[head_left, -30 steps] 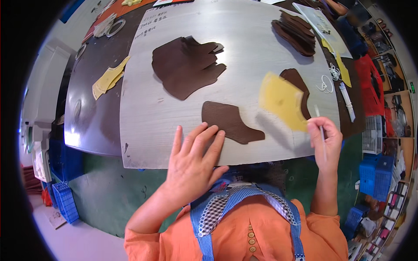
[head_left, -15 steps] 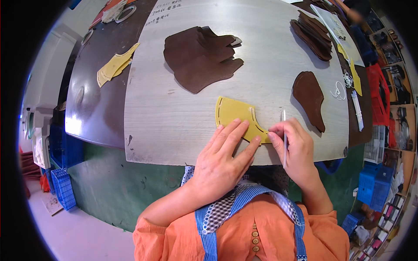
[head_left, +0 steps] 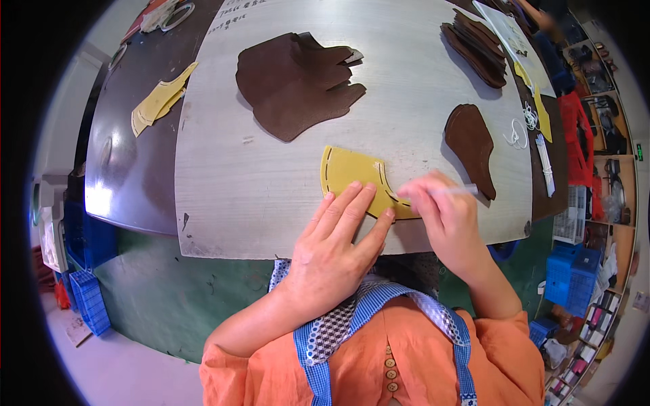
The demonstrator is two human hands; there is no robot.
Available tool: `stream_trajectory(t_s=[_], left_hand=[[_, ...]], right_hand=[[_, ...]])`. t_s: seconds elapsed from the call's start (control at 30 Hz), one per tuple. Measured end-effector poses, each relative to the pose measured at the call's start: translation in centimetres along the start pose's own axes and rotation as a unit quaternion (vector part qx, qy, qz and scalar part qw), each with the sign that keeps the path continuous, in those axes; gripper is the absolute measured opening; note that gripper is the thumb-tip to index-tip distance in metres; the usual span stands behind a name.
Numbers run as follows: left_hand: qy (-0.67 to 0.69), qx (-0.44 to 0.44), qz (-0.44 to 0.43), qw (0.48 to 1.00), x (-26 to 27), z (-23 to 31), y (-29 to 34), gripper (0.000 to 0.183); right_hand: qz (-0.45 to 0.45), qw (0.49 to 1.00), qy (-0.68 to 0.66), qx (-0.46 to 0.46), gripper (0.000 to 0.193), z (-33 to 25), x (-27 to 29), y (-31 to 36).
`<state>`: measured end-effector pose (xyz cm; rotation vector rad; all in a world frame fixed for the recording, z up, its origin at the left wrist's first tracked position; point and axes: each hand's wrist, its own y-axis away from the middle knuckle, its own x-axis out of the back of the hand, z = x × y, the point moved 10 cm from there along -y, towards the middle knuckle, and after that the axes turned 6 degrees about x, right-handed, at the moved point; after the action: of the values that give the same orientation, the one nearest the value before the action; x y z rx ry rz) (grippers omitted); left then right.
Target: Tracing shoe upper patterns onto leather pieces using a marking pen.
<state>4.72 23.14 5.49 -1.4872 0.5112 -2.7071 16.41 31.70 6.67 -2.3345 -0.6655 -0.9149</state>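
Here, the left hand (head_left: pixel 330 254) (spread flat) touches the yellow template (head_left: pixel 353 170).

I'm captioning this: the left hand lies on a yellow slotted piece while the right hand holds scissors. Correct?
No: the head view shows the right hand holding a slim, pale stick, not scissors. The left hand does lie on a yellow slotted piece.

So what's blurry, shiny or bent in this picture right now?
Head view, centre: the pale pen-like tool in the right hand looks smeared, probably by motion, while the left hand is crisper; head view, left: white glare on the dark tabletop; head view, upper right: soft shadow beside the brown leather stack; head view, rim: black corners, bowed grey board edges.
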Motion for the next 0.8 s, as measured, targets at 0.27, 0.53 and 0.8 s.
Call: stream_trajectory(t_s=[0.27,0.53,0.8], left_hand=[[-0.009,0.000,0.019,1.000,0.3,0.0,0.3,0.043],[-0.004,-0.016,0.031,0.999,0.1,0.2,0.3,0.041],[-0.012,-0.005,0.032,0.999,0.5,0.0,0.3,0.048]], right_hand=[[-0.044,0.999,0.000,-0.013,0.016,-1.0,1.8,-1.2],[-0.102,0.980,-0.040,0.168,0.013,-3.4,-6.0,-8.8],[-0.114,0.981,0.149,-0.036,0.012,0.5,0.1,-1.6]])
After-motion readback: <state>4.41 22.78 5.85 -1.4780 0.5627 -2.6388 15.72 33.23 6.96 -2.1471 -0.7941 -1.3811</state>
